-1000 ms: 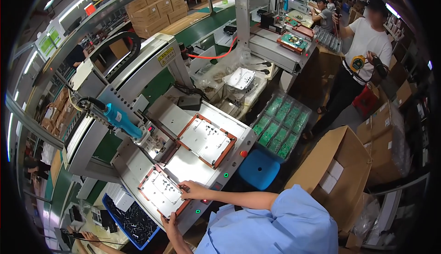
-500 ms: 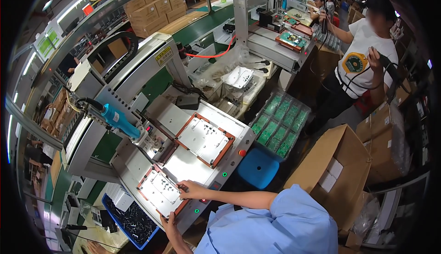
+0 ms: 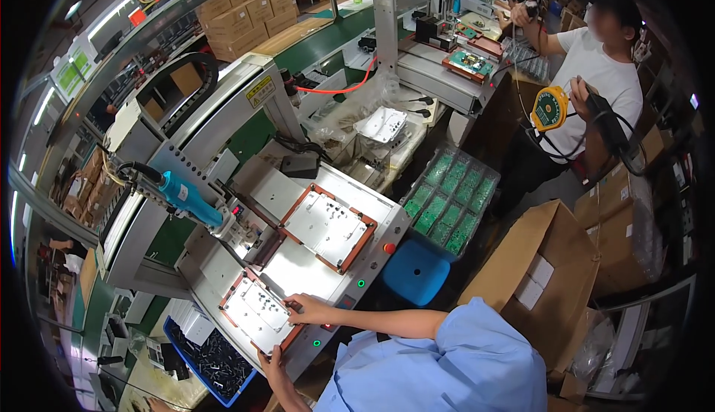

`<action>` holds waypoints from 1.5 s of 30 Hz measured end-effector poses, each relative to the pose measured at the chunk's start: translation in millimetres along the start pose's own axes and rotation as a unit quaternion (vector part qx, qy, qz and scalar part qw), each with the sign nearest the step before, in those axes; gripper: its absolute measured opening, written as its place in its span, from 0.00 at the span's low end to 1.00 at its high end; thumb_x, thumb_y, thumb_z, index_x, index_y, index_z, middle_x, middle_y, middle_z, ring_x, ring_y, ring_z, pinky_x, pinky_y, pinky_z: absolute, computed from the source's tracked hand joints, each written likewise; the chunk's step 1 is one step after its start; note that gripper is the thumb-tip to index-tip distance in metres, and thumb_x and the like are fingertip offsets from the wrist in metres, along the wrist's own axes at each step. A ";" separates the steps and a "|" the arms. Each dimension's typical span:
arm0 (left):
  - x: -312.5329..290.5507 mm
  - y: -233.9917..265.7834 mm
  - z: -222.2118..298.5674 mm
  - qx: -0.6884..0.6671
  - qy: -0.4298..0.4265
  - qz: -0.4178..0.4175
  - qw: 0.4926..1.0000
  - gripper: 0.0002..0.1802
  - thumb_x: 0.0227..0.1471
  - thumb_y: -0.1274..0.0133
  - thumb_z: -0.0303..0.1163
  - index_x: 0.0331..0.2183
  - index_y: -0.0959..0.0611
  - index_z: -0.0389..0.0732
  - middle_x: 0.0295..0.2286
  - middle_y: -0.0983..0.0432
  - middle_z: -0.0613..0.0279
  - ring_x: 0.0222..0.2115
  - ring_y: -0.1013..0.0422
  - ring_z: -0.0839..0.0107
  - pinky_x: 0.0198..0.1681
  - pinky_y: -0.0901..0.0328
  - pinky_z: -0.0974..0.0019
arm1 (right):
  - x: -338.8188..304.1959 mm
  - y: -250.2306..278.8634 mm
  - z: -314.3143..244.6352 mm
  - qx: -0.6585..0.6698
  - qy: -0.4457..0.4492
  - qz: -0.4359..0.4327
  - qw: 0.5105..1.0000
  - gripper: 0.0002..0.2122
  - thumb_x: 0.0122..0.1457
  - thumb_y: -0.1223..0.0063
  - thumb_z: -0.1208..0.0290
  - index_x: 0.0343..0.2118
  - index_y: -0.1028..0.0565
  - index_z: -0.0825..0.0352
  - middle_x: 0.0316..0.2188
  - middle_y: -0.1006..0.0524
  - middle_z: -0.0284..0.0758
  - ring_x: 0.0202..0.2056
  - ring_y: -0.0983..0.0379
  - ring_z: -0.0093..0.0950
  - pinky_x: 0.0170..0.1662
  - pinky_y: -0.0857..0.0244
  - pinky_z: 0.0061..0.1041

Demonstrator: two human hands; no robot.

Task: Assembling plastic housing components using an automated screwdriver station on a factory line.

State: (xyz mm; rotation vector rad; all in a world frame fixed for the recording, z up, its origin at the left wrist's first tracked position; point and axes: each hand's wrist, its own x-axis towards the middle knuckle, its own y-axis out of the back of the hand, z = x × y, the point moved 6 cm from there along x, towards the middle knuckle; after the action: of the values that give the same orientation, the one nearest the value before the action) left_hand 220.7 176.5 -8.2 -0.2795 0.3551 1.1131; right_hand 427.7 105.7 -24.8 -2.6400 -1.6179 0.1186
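A white rectangular plate [image 3: 253, 314] dotted with small dark parts lies in a reddish-brown frame on the near left of the machine bed. At its right edge my right hand [image 3: 307, 310] is closed, with bent fingertips on the plate's rim. My left hand [image 3: 273, 366] grips the near corner of the same plate, thumb and finger against the edge. A second white plate [image 3: 324, 226] sits in a similar frame farther to the right, untouched. Above and between the two frames hangs the blue screwdriver head [image 3: 190, 197] of the machine.
A blue bin [image 3: 212, 360] of small black parts stands left of the machine. To the right are a blue stool [image 3: 417, 270], a tray of green boards [image 3: 450, 200] and an open carton [image 3: 529, 263]. A person [image 3: 596, 62] stands there, holding a yellow round reel [image 3: 550, 108] and cables.
My hands stay at the plate with almost no movement. The view shifts slightly. The other person's yellow reel has moved left, away from their shirt.
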 end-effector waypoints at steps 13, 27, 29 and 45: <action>6.8 2.7 -6.0 0.004 0.005 -0.014 1.000 0.34 0.49 0.44 0.29 0.57 0.37 0.47 0.42 0.32 0.66 0.39 0.33 0.73 0.38 0.37 0.66 | 0.6 3.2 1.0 0.007 -0.047 -0.035 0.998 0.29 0.47 0.39 0.64 0.52 0.34 0.69 0.40 0.28 0.42 0.44 0.30 0.32 0.50 0.37 0.29; 26.8 15.9 -24.9 0.032 -0.010 -0.029 0.999 0.49 0.44 0.37 0.32 0.61 0.47 0.39 0.38 0.29 0.54 0.37 0.31 0.63 0.37 0.35 0.64 | -5.9 3.0 -1.7 -0.020 -0.015 -0.006 1.000 0.25 0.50 0.40 0.66 0.49 0.33 0.73 0.37 0.24 0.40 0.39 0.28 0.25 0.44 0.33 0.25; 18.7 19.3 -21.0 0.069 -0.013 0.013 0.997 0.38 0.49 0.41 0.34 0.58 0.38 0.38 0.40 0.28 0.52 0.39 0.31 0.61 0.42 0.36 0.63 | -2.4 -3.9 12.6 0.047 -0.048 -0.031 0.997 0.29 0.49 0.40 0.58 0.53 0.33 0.67 0.41 0.27 0.41 0.46 0.31 0.29 0.50 0.39 0.27; 1.8 3.4 3.2 0.004 -0.052 -0.062 0.997 0.43 0.47 0.40 0.32 0.61 0.42 0.38 0.51 0.34 0.57 0.50 0.36 0.70 0.53 0.43 0.69 | -2.7 19.5 37.9 -0.003 -0.089 -0.032 0.995 0.26 0.53 0.40 0.66 0.54 0.34 0.71 0.39 0.28 0.35 0.38 0.30 0.21 0.40 0.33 0.20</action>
State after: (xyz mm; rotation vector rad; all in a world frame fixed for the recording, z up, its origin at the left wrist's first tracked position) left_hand 218.7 180.6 -6.2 -0.2338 0.2465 0.9996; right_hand 440.5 94.4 -63.9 -2.6461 -1.7542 0.3579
